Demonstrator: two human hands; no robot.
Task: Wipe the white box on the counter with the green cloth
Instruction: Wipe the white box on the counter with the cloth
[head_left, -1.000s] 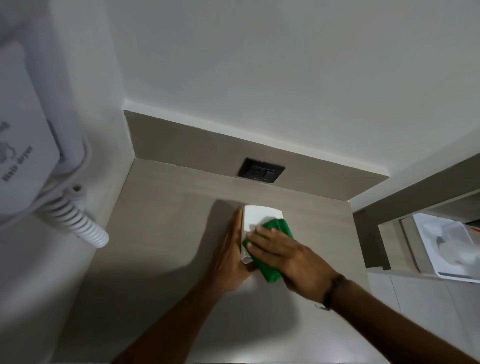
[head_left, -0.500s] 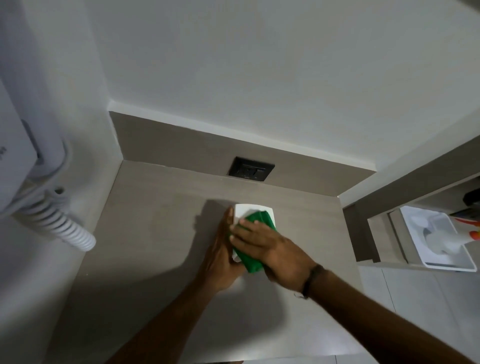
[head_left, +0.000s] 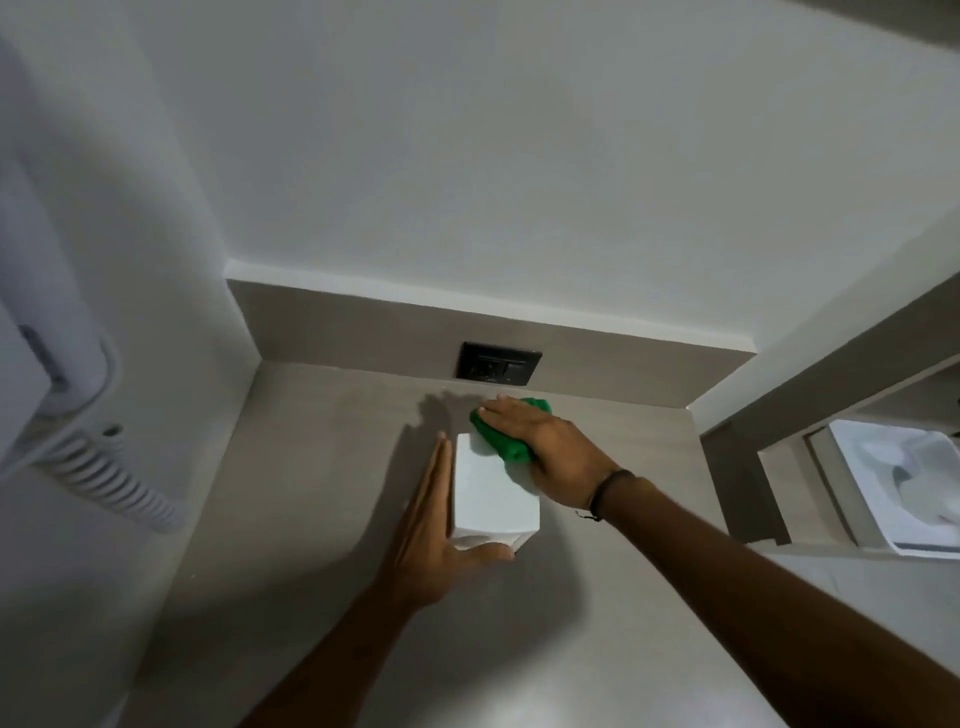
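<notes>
A white box (head_left: 492, 493) stands on the grey counter (head_left: 332, 467), a little in front of the back wall. My left hand (head_left: 436, 535) braces it: flat fingers lie along its left side and the thumb presses its near face. My right hand (head_left: 545, 447) lies palm down on the green cloth (head_left: 506, 441), pressing it onto the far end of the box's top. Most of the cloth is hidden under that hand; green shows at the fingertips and below the palm.
A black wall socket (head_left: 497, 364) sits in the backsplash just behind the box. A white hair dryer with a coiled cord (head_left: 111, 480) hangs on the left wall. At the right, a lower ledge holds a white tissue box (head_left: 904, 493).
My right hand has slid the green cloth from the near part of the box top to its far end, uncovering most of the top. The left hand still braces the box's side.
</notes>
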